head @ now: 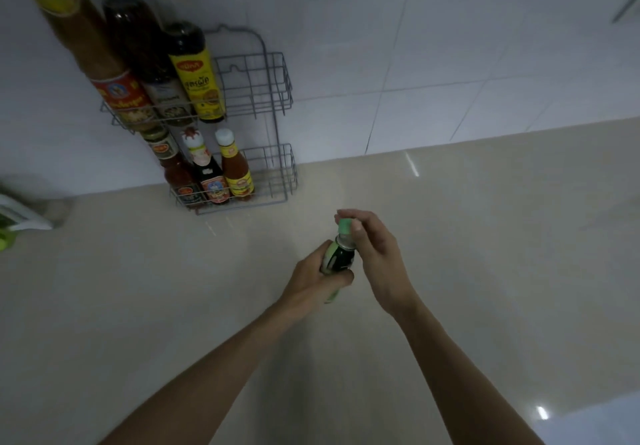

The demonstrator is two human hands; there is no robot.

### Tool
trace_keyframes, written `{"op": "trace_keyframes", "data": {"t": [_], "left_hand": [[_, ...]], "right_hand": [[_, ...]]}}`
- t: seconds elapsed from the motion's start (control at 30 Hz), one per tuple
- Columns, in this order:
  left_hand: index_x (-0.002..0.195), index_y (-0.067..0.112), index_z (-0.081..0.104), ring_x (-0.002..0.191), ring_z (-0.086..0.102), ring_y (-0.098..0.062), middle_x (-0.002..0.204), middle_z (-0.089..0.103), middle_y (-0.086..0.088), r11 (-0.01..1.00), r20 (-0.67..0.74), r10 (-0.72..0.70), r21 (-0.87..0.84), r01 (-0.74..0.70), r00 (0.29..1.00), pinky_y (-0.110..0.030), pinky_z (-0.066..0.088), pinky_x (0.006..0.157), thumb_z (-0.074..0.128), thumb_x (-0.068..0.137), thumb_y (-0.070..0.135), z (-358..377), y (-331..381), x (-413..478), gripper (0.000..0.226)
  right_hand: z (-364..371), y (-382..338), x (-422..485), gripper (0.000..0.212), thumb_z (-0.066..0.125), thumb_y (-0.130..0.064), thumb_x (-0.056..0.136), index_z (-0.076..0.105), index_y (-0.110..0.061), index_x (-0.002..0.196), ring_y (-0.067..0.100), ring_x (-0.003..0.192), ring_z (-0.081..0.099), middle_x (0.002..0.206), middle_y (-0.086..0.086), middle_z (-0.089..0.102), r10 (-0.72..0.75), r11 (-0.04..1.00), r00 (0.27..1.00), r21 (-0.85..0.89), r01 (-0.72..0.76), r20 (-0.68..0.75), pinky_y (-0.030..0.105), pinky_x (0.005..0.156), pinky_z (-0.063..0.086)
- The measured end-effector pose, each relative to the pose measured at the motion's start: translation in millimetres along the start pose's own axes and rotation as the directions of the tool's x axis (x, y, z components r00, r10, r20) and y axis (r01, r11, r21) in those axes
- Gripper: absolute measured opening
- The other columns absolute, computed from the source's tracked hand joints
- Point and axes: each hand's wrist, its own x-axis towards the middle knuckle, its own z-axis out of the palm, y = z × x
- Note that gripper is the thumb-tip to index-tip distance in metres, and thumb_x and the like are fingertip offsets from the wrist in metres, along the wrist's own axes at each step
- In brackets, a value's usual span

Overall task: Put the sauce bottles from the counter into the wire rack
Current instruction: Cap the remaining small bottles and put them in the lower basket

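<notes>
A small dark sauce bottle (341, 258) with a green cap and green label stands on the beige counter (485, 271). My left hand (313, 280) wraps around its body. My right hand (375, 254) pinches its green cap from the right. The two-tier wire rack (273, 98) stands against the tiled wall behind and to the left. Its upper tier holds three tall bottles, among them a yellow-labelled one (199, 86). Its lower tier holds three small bottles, among them a yellow-labelled chilli sauce (235, 171). The right part of both tiers is free.
A white and green object (20, 219) lies at the counter's left edge. The tiled wall (450, 46) runs along the back of the counter. Open counter surface spreads to the right of and in front of my hands.
</notes>
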Motion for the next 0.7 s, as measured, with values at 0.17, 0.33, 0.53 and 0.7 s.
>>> {"op": "trace_keyframes", "data": {"t": [0.17,0.33,0.53,0.7], "left_hand": [[0.081,0.014,0.058,0.068,0.06,-0.019,0.071,0.063,-0.006,0.999,0.062,-0.01,-0.035,0.012,0.998,-0.035,0.047,0.066,0.063,0.062,0.015,-29.7,23.9,-32.4,0.019],[0.083,0.006,0.052,0.057,0.055,-0.022,0.066,0.059,-0.008,0.982,0.18,-0.014,-0.183,0.048,0.983,-0.031,0.045,0.062,0.057,0.059,0.007,-40.6,38.6,-66.9,0.024],[0.07,0.026,0.055,0.058,0.056,-0.009,0.063,0.057,0.007,0.996,0.091,0.045,0.07,-0.051,0.995,-0.025,0.043,0.056,0.064,0.064,0.011,-49.7,43.3,-92.5,0.019],[0.072,0.025,0.055,0.056,0.054,-0.007,0.061,0.056,0.01,0.992,0.083,0.073,0.096,-0.081,0.994,-0.024,0.041,0.052,0.064,0.064,0.011,-54.7,48.0,-105.3,0.019]], "right_hand": [[0.5,-44.7,-1.9,0.021,0.06,0.0,0.09,0.059,0.006,0.11,0.027,0.115,0.063,0.119,0.02,0.064,0.009,0.997,0.967,0.069,-0.028,0.254,0.043,0.098,0.051],[-1.5,-84.6,-2.3,0.027,0.066,-0.004,0.087,0.061,0.0,0.114,0.022,0.11,0.064,0.113,0.016,0.067,0.045,0.996,0.863,-0.089,0.0,0.504,0.034,0.094,0.052],[6.2,-107.9,-13.4,0.065,0.04,-0.081,0.074,0.051,-0.024,0.102,0.014,0.068,0.058,0.084,-0.001,0.064,0.069,0.542,0.88,-0.759,0.362,0.47,0.031,0.061,0.047],[7.5,-122.4,-23.5,0.047,0.052,-0.067,0.082,0.065,-0.021,0.079,0.004,0.052,0.06,0.062,-0.006,0.063,-0.074,0.533,0.874,-0.722,0.441,0.48,0.034,0.058,0.053]]}}
